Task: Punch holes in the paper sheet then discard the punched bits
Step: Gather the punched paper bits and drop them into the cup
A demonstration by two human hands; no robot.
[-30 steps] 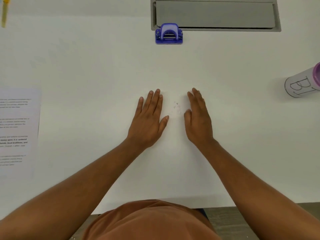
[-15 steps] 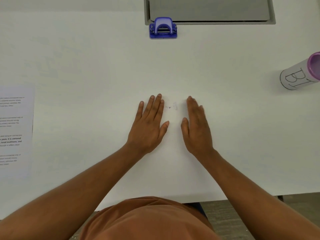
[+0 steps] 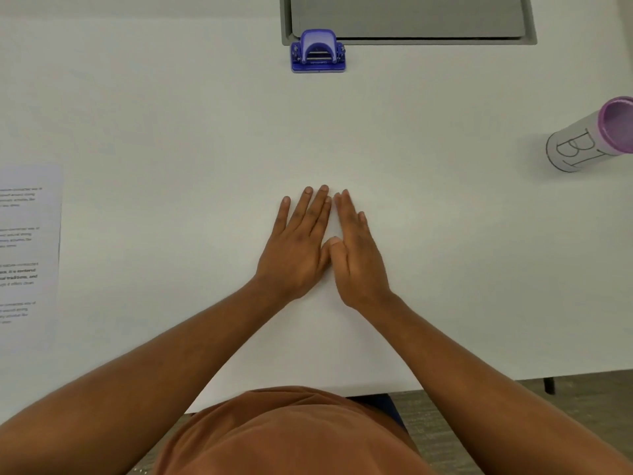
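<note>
My left hand [image 3: 297,246] and my right hand [image 3: 358,255] lie on the white table [image 3: 171,114] at its middle, fingers straight, their inner edges touching each other. The small punched paper bits are hidden between or under the hands. A blue hole punch [image 3: 318,52] stands at the far side of the table, well beyond my fingertips. The printed paper sheet [image 3: 27,255] lies flat at the left edge of the view, far from both hands.
A cylindrical container [image 3: 591,138] with a purple rim and the letters "BI" drawn on its side stands at the right edge. A grey recessed panel [image 3: 407,18] sits in the table behind the punch. The table's near edge runs just above my torso.
My two hands have slid together over the table and closed the gap where the small paper bits lay. The bits are no longer visible.
</note>
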